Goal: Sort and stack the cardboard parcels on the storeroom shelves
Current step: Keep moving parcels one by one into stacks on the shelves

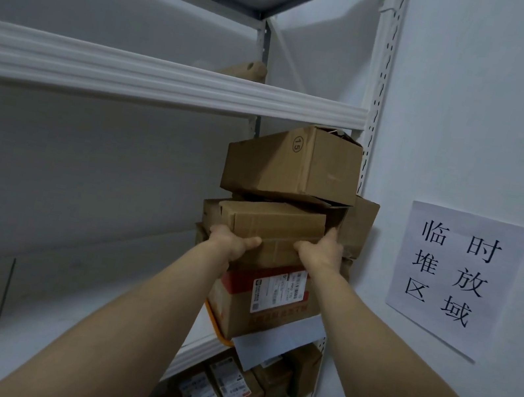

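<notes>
The left hand (234, 240) and right hand (321, 251) are gripping a flat box (270, 222) by its 2 ends, thumbs curling over its front. It is sitting mid-stack at the shelf's (203, 356) right end, under the tilted box marked 15 (294, 165) and above the red-taped box (264, 299).

The parcels (292, 165) are matt brown corrugated cardboard, one with a glossy white paper label (276, 292), on white painted metal shelves (169, 82) beside a matt paper sign (451, 278).
</notes>
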